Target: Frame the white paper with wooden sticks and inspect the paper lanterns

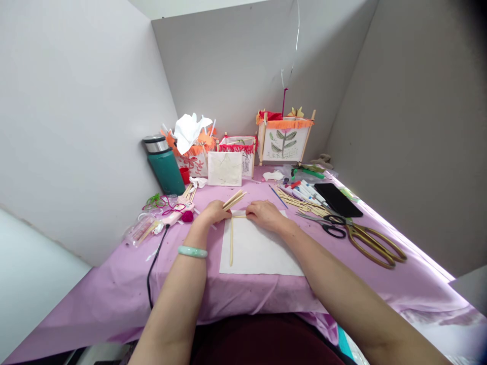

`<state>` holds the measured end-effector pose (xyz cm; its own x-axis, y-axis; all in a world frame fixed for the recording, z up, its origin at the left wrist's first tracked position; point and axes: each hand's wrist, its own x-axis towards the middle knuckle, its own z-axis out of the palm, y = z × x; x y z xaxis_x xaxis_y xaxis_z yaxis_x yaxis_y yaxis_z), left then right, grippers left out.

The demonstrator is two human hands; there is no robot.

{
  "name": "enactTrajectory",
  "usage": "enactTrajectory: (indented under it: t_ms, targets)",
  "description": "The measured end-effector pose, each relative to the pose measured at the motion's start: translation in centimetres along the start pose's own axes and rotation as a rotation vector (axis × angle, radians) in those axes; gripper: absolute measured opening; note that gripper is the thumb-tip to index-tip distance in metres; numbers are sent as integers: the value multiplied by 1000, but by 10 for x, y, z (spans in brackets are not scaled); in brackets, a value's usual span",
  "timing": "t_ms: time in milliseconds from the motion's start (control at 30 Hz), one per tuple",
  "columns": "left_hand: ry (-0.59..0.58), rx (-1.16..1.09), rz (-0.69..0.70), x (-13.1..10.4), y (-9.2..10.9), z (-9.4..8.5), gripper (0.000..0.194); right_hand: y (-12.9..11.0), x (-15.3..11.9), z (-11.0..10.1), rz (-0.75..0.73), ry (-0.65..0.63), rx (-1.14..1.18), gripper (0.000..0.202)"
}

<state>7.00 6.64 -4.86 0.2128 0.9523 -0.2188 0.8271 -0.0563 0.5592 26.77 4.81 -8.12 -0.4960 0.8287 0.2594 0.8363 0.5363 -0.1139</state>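
A sheet of white paper (262, 251) lies flat on the purple cloth in front of me. One thin wooden stick (231, 243) runs down its left side, and a shorter-looking stick (239, 217) lies along the top edge. My left hand (217, 212), a pale green bangle on its wrist, is closed on a bundle of wooden sticks (235, 199) that points up and to the right. Its fingertips are by the paper's top left corner. The fingers of my right hand (262, 213) are closed on the right end of the top stick, hiding it.
Loose sticks (304, 203), markers (310, 191), a black phone (338, 199), scissors (331, 225) and gold-handled shears (373, 246) lie right. Paper-sided lanterns (285, 142) stand behind. At left are a green bottle (165, 170) and a pink corded glue gun (175, 214). Grey panels enclose the table.
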Motion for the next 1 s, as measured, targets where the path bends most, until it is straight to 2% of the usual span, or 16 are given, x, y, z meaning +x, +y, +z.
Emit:
enactTrajectory:
  t_ms: [300, 467, 633, 733, 800, 900, 1000]
  targets:
    - [4, -48, -10, 3, -2, 1, 14, -1, 0, 1, -1, 23, 7, 16]
    - [21, -150, 15, 1, -5, -3, 14, -1, 0, 1, 8, 49, 53, 14]
    - [24, -375, 60, -4, -3, -7, 28, 0, 1, -1, 44, 238, 216, 19]
    - [-86, -606, 117, -6, 0, -5, 33, -2, 3, -2, 23, 392, 389, 18]
    - [-160, -678, 162, -6, 2, -2, 35, -4, 4, -3, 2, 483, 512, 18]
    - [-147, -619, 218, -3, 4, 6, 30, -9, 4, -3, 0, 554, 660, 19]
    - [-19, -449, 326, 3, 7, 15, 21, -15, 3, -5, 51, 557, 764, 23]
